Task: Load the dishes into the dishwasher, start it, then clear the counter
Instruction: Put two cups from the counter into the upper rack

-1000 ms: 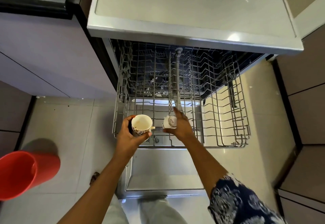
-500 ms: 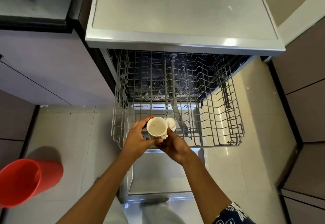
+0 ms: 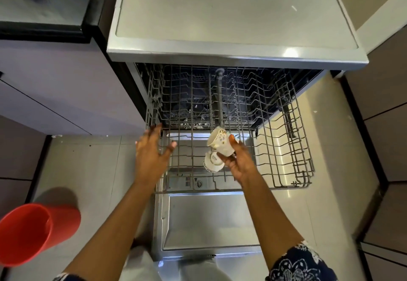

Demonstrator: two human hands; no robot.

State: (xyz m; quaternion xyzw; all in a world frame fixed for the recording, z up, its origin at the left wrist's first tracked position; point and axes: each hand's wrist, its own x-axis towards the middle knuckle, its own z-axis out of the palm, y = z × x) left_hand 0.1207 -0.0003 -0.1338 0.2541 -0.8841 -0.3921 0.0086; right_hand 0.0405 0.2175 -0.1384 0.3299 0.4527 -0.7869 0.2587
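The dishwasher stands open with its upper wire rack (image 3: 286, 148) pulled out over the lowered door (image 3: 209, 221). My right hand (image 3: 240, 161) grips a white patterned cup (image 3: 220, 140), tilted on its side with the mouth facing left, over the rack's middle. Just below it a second white cup (image 3: 212, 160) sits upside down in the rack, its base showing. My left hand (image 3: 152, 150) hovers with fingers spread and empty at the rack's left front corner.
A red plastic bin (image 3: 30, 232) stands on the tiled floor at the lower left. The dishwasher's grey top (image 3: 231, 11) lies ahead, a dark counter (image 3: 44, 5) with crumpled white paper to its left. Cabinets flank both sides.
The patterned cup passed from my left hand to my right hand. My left hand let go and moved left to the rack's edge. The second cup now sits upside down in the rack.
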